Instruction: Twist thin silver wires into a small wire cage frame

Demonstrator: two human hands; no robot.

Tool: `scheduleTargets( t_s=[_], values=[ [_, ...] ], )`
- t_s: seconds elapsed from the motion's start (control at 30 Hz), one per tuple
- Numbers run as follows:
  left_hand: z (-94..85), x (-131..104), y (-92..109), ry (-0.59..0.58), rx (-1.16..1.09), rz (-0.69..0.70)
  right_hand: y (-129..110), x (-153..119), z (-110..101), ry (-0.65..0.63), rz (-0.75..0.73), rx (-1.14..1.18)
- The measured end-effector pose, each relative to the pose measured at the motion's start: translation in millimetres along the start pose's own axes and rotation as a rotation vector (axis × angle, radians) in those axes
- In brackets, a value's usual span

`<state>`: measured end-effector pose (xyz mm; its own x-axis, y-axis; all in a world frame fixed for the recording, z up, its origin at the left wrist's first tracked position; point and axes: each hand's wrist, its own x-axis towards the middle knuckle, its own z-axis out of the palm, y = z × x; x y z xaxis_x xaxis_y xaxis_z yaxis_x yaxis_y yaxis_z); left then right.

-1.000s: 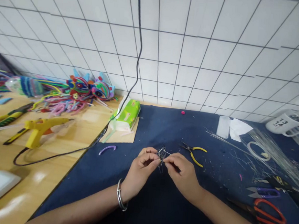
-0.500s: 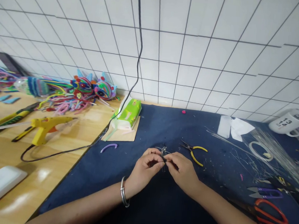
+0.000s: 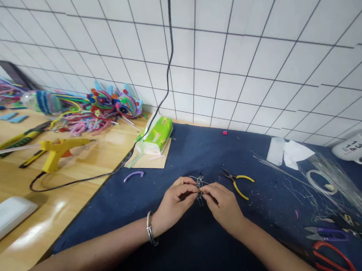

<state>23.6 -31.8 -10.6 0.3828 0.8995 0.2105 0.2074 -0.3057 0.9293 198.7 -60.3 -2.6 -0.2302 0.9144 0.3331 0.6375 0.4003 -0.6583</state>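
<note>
Pinching the wire bundle (image 3: 200,182) between the fingertips of left hand (image 3: 176,202) and right hand (image 3: 224,206), I'm favouring light, even pressure so nothing is bending askew.

bright tiled wall (image 3: 206,47), glare on wooden table (image 3: 37,228), dim foreground cloth (image 3: 187,246), edges stretched, soft

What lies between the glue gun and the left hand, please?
The head view shows a black cord and curved purple strip between the glue gun and left hand.
</note>
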Motion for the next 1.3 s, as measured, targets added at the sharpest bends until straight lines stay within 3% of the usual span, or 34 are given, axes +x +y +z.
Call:
scheduleTargets(
  t_s=[0.77,0.97,1.13,1.3],
  values=[
    [-3.2,1.0,2.3,-0.035,0.126,0.084,-2.9,1.1,-2.0,-0.012,-0.035,0.065],
    [-10.9,3.5,6.1,-0.136,0.115,0.137,-5.6,1.2,-5.7,-0.052,-0.045,0.011],
    [-17.3,9.3,11.9,-0.210,0.067,0.067,-11.4,0.7,-8.6,-0.076,-0.038,-0.006],
    [-26.6,6.8,21.8,-0.095,0.389,0.202,-11.4,2.2,-12.7,-0.036,-0.012,-0.060]
  ],
)
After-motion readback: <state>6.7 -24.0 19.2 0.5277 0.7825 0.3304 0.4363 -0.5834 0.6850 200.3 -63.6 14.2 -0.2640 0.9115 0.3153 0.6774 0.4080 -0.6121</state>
